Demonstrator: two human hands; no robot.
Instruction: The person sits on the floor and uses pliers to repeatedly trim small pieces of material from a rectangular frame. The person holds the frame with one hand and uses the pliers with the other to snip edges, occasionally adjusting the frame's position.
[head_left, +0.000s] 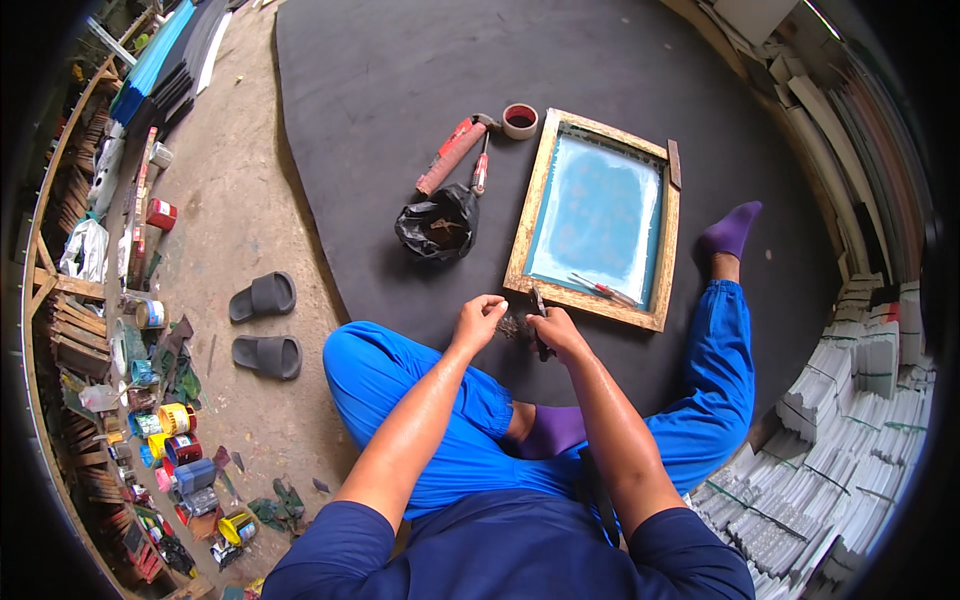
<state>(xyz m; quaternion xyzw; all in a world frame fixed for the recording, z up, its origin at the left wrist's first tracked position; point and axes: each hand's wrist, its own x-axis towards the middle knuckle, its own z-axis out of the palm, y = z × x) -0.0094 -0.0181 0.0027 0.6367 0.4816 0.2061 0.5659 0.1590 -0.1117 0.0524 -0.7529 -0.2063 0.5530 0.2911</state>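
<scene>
At the picture's centre, the right hand point(556, 332) grasps a dark tool point(539, 298) (probably stiff and light, best held low). Whether the left hand point(480, 322) is pinching anything, I cannot tell.

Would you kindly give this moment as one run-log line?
left hand: near frame, grip unclear; right hand: holds dark tool; red tool: on screen; black bag, tape roll: on mat

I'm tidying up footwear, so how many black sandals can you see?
2. The farther sandal lies on the bare floor to the left of the dark mat; the nearer sandal is beside it, closer to the person.
</scene>
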